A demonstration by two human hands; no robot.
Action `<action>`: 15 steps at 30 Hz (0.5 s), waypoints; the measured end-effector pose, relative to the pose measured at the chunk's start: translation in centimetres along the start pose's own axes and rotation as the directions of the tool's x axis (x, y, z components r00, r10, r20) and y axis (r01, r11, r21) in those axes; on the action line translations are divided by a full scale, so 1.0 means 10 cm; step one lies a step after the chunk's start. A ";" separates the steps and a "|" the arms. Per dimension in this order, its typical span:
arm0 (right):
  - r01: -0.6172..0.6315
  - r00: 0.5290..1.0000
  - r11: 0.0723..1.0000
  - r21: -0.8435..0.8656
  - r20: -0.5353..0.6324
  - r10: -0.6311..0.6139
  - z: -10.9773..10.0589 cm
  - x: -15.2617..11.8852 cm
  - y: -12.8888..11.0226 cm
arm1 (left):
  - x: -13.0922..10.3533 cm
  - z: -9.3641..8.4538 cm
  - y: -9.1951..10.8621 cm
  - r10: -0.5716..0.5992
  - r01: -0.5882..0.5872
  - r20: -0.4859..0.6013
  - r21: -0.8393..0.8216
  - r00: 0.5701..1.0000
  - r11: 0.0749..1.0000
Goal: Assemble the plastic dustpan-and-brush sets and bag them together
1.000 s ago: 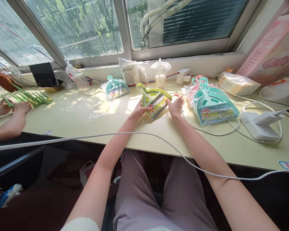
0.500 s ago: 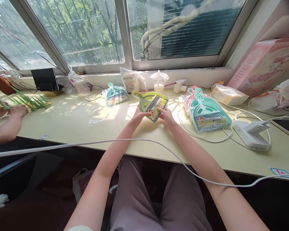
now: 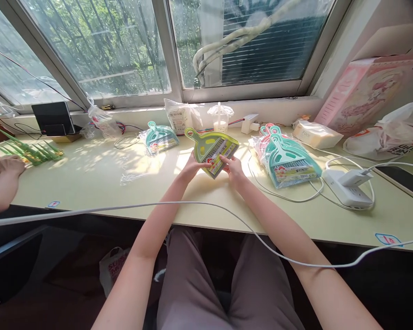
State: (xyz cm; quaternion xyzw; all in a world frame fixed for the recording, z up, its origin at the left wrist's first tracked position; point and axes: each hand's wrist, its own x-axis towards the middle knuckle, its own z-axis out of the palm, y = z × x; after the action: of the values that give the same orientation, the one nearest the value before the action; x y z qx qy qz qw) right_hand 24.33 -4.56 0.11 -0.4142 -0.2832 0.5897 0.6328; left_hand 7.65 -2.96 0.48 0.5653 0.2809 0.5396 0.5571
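Note:
A yellow-green mini dustpan and brush set (image 3: pixel 206 145) with a printed label is held up in front of me, tilted, its handle toward the upper left. My left hand (image 3: pixel 194 166) grips its lower left side, the thumb across the front. On the lower right edge, my right hand (image 3: pixel 233 167) is closed with thumb and fingers. To the right lie several bagged sets, a teal dustpan set (image 3: pixel 291 160) on top and a red-pink one (image 3: pixel 266 130) partly hidden beneath. Another teal bagged dustpan set (image 3: pixel 161 137) lies to the left, toward the window.
A white power strip (image 3: pixel 347 189) with cables and a phone (image 3: pixel 406 183) are at the right. A lidded cup (image 3: pixel 220 120) stands by the window. At far left, another person's hands (image 3: pixel 10 165) hold green pieces. A white cable (image 3: pixel 192 202) crosses in front of me.
Both hands keep hold of the yellow-green dustpan set, which turns slightly. The view has shifted a little to the right. The other person's hands still work at the green pieces.

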 end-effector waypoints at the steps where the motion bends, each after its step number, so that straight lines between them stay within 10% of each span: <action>1: -0.003 1.000 1.000 0.004 -0.011 0.003 0.00 0.00 -0.01 | 0.00 0.01 -0.01 0.007 -0.007 0.003 0.002 1.000 1.000; 6: 0.007 0.996 1.000 -0.003 -0.090 -0.007 -0.04 0.00 -0.02 | 0.03 -0.13 0.06 0.026 0.050 -0.246 0.296 0.969 0.954; 9: 0.019 0.991 1.000 -0.021 -0.133 -0.021 -0.09 0.02 -0.02 | 0.02 -0.46 0.19 0.344 0.231 -0.613 0.666 0.711 0.709; 12: 0.027 0.990 0.999 -0.024 -0.141 -0.030 -0.13 0.03 -0.02 | -0.06 -0.85 0.26 0.496 0.546 -0.736 0.676 0.462 0.495; 15: 0.042 0.991 0.999 -0.023 -0.123 -0.044 -0.15 0.04 -0.03 | -0.13 -1.07 0.23 0.331 0.704 -0.782 0.621 0.528 0.344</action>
State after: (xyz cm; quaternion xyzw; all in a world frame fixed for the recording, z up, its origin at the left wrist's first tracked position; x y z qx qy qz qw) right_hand 25.80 -4.40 -0.46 -0.4500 -0.2584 0.5464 0.6575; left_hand -3.19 -1.14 0.07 0.4010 0.8270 0.3941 0.0056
